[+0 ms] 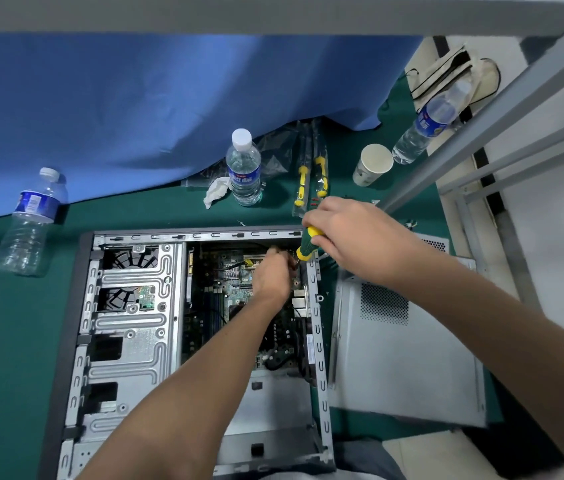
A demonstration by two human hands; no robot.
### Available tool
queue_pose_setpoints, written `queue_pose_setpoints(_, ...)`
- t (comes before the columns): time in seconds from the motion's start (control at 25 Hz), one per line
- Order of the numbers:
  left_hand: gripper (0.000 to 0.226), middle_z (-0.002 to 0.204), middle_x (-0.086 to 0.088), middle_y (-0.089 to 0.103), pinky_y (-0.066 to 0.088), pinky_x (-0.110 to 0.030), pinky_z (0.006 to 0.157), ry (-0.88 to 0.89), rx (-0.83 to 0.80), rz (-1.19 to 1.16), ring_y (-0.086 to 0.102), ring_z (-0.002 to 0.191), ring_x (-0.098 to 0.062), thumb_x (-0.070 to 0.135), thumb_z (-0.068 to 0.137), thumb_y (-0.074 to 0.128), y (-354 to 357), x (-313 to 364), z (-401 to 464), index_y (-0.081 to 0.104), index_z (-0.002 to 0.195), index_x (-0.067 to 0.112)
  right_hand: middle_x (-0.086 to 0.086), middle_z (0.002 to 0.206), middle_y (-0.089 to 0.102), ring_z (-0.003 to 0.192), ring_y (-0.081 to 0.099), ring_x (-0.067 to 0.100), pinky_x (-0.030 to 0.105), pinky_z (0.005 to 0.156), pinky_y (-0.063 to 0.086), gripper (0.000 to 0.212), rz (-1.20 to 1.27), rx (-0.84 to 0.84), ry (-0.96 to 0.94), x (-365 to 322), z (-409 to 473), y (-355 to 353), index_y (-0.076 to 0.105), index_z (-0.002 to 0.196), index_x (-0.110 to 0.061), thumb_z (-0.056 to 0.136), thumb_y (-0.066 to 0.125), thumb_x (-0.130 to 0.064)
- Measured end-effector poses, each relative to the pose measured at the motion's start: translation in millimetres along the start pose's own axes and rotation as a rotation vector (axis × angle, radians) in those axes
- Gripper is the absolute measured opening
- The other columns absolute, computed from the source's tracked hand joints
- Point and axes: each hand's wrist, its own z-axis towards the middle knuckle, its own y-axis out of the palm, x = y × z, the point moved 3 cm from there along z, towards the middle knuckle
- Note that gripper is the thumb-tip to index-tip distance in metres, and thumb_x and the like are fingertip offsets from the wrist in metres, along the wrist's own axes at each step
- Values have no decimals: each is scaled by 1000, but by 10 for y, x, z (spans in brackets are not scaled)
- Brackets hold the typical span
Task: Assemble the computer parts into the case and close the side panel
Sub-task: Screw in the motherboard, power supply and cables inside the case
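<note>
The open case (pixel 128 341) lay on its side at lower centre of the frame, on the green counter (pixel 14 341). My left hand (pixel 270 275) reached over the motherboard (pixel 239 299), fingers curled at something too small to tell. Just right, at the case's upper right corner, my right hand (pixel 353 233) gripped the screwdriver (pixel 308 244), tip angled inward. The side panel (pixel 405 358) lay beside the case's right edge. Farther up stood a water bottle (pixel 244 168).
</note>
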Motion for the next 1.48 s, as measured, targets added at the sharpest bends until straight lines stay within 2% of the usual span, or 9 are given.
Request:
queue_pose_setpoints(0.12,20,98,-5,62,50,-31,63,-18,10,-34,60,79,-20,13,98,45,5,24,42,61,109,18,6,116,54,105,55,24,38,89,46,26,-2,7,-6,-9,32,54,54,125,-14,104,44,-24)
queue_pose_setpoints(0.2,23,98,-8,65,45,-33,58,-95,-17,-48,58,73,-20,1,94,46,-4,31,97,61,91,18,6,117,54,105,55,24,37,89,47,27,-2,10,-3,4,77,73,54,126,-14,104,44,-25)
queue_pose_setpoints(0.28,25,94,-10,69,36,-31,56,-117,-14,-10,54,66,-23,-2,88,53,-19,41,158,48,75,19,6,118,54,106,55,24,36,89,46,26,-16,5,-13,-27,131,108,54,126,-14,103,47,-21)
queue_pose_setpoints(0.44,21,89,-12,70,37,-33,59,-102,-14,35,56,70,-31,15,87,65,65,28,221,47,77,20,6,116,52,106,54,24,37,90,47,26,-78,-24,-46,-88,218,219,56,122,-14,97,52,-9)
queue_pose_setpoints(0.56,11,88,-10,70,46,-35,60,-144,2,1,59,71,-29,16,87,65,139,-10,246,56,83,17,6,118,53,107,55,23,37,91,46,26,-75,-26,-32,-36,261,253,56,124,-15,99,50,-12)
queue_pose_setpoints(0.72,10,90,-10,69,40,-34,63,-174,31,-52,53,71,-27,16,88,67,228,-22,272,58,93,15,6,119,53,106,57,24,38,90,48,28,-88,-43,-38,-5,315,314,57,124,-15,97,52,-11)
queue_pose_setpoints(1.04,34,86,-11,66,38,-35,61,-269,79,-57,49,69,-25,0,88,57,295,-3,292,38,66,17,4,116,54,104,57,22,34,88,47,26,-116,-25,-77,-1,331,399,59,119,-16,96,51,-9)
queue_pose_setpoints(1.28,9,90,-12,65,35,-34,64,-271,124,-124,55,76,-27,12,88,63,356,8,250,54,87,12,-1,123,54,111,57,21,36,91,47,38,-137,-119,-145,15,384,356,58,129,-27,94,55,-10)
queue_pose_setpoints(1.48,15,95,-14,65,35,-34,65,-287,145,-169,58,81,-30,15,87,64,375,3,242,56,98,9,2,119,55,106,59,23,37,87,48,32,-153,-98,-119,28,431,343,61,123,-22,94,54,-9)
